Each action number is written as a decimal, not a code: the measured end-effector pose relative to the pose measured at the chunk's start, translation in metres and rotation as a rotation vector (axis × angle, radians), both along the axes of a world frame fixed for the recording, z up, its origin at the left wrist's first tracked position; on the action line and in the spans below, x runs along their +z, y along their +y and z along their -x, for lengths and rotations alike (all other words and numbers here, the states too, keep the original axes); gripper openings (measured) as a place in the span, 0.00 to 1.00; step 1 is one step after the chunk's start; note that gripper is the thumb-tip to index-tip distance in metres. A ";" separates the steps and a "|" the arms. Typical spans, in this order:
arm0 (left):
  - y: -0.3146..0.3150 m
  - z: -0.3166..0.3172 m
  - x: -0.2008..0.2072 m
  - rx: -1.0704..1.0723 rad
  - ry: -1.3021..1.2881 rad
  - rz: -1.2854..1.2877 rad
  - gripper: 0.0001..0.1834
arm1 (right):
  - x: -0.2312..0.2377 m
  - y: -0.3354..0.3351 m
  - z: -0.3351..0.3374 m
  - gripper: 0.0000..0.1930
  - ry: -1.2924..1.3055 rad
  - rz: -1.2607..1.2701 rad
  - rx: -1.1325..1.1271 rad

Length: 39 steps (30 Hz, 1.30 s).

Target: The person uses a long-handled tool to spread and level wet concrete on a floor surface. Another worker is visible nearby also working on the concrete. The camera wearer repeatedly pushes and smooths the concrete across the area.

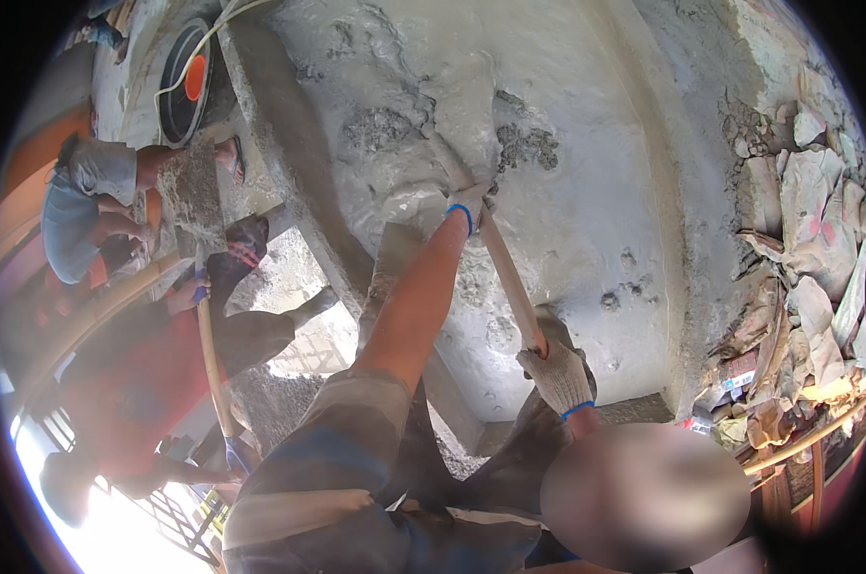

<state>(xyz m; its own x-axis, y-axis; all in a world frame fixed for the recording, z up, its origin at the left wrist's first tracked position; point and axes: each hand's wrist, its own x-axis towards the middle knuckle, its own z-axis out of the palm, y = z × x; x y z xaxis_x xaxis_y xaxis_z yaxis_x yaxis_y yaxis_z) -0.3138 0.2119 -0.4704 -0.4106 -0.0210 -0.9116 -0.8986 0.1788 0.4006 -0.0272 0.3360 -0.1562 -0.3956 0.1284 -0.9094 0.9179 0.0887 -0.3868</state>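
Head view: both gloved hands' fingers clench the wooden handle [511, 287], left hand [468, 204] above right hand [558, 375]

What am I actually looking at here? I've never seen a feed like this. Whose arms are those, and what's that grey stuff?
This is one picture from a wide fisheye camera worn on a person's head, looking down, so straight edges bend near the rim. There is no machine: the two gloved hands belong to the wearer. The left hand grips the wooden handle far down, near the blade, and the right hand grips it nearer the body. The blade end is buried in the wet grey concrete that is spread over the ground, so its shape cannot be told. On the right lies a heap of crumpled empty sacks. On the left are two co-workers: one in red holds another long handle, and one in a grey-blue shirt crouches farther off.
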 end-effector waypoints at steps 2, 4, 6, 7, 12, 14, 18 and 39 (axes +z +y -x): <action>0.022 -0.060 -0.008 0.094 -0.205 -0.072 0.10 | 0.043 0.015 -0.037 0.26 -0.079 -0.134 0.066; 0.043 -0.125 0.023 0.097 -0.377 -0.168 0.08 | 0.080 0.019 -0.071 0.25 -0.192 -0.191 0.112; 0.040 -0.156 0.044 0.017 -0.479 -0.205 0.11 | 0.097 0.018 -0.096 0.23 -0.200 -0.253 0.141; 0.039 -0.163 0.055 0.015 -0.510 -0.146 0.13 | 0.106 0.012 -0.100 0.22 -0.209 -0.261 0.121; 0.043 -0.111 0.082 -0.101 -0.517 -0.177 0.15 | 0.095 -0.012 -0.078 0.21 -0.268 -0.243 0.037; 0.037 -0.071 0.081 -0.101 -0.461 -0.141 0.15 | 0.075 -0.019 -0.054 0.20 -0.217 -0.225 0.041; 0.032 0.036 0.086 -0.106 -0.290 -0.051 0.18 | 0.036 -0.025 0.041 0.21 -0.177 -0.192 -0.077; 0.034 0.402 0.130 -0.458 0.529 0.075 0.20 | -0.220 -0.066 0.572 0.17 0.575 -0.076 -0.308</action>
